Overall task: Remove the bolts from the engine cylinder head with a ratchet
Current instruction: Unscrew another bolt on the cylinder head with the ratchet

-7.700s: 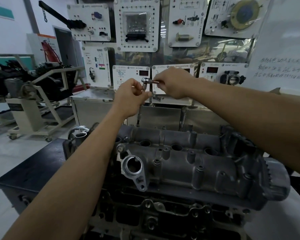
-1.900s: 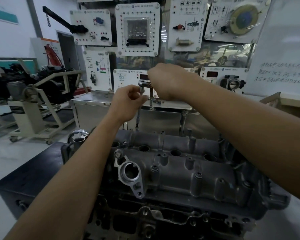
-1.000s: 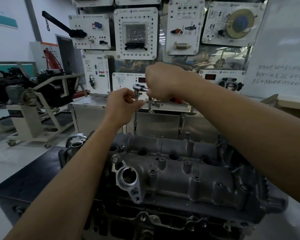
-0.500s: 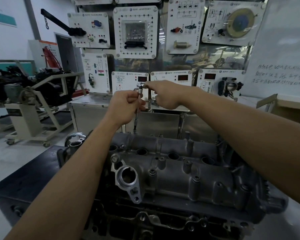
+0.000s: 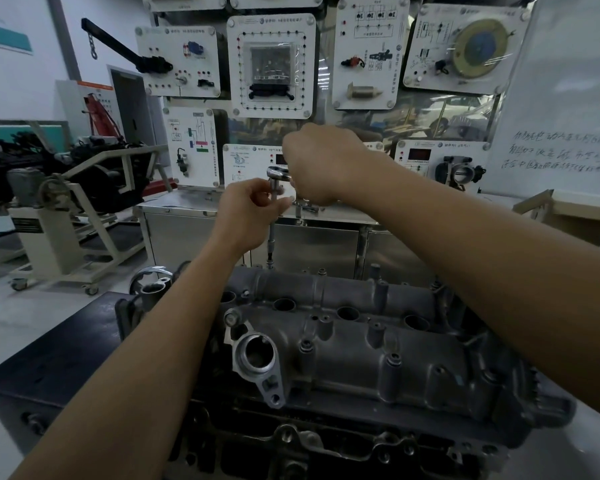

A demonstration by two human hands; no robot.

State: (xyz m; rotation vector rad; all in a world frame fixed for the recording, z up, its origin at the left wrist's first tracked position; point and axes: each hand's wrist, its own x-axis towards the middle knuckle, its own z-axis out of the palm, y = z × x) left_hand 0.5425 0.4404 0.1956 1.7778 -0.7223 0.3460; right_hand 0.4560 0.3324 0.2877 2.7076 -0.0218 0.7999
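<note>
The grey cylinder head (image 5: 343, 344) sits on a dark engine block in the lower middle of the head view. A chrome ratchet (image 5: 278, 173) stands on a long thin extension (image 5: 272, 233) that runs down to a bolt (image 5: 270, 263) at the head's far left edge. My left hand (image 5: 253, 213) pinches the extension just under the ratchet head. My right hand (image 5: 323, 164) grips the ratchet handle, which is hidden inside the fist. Several more bolts (image 5: 305, 344) stand in the cover's bosses.
A steel cabinet (image 5: 319, 244) with training panels (image 5: 271, 64) stands right behind the engine. An engine on a wheeled stand (image 5: 59, 209) is at the left. A dark bench (image 5: 59, 355) carries the block. A whiteboard (image 5: 565, 98) is at the right.
My right hand has swung the ratchet handle back and forth about the upright extension; now it is raised and closer to the left again. My left hand stays on the extension.
</note>
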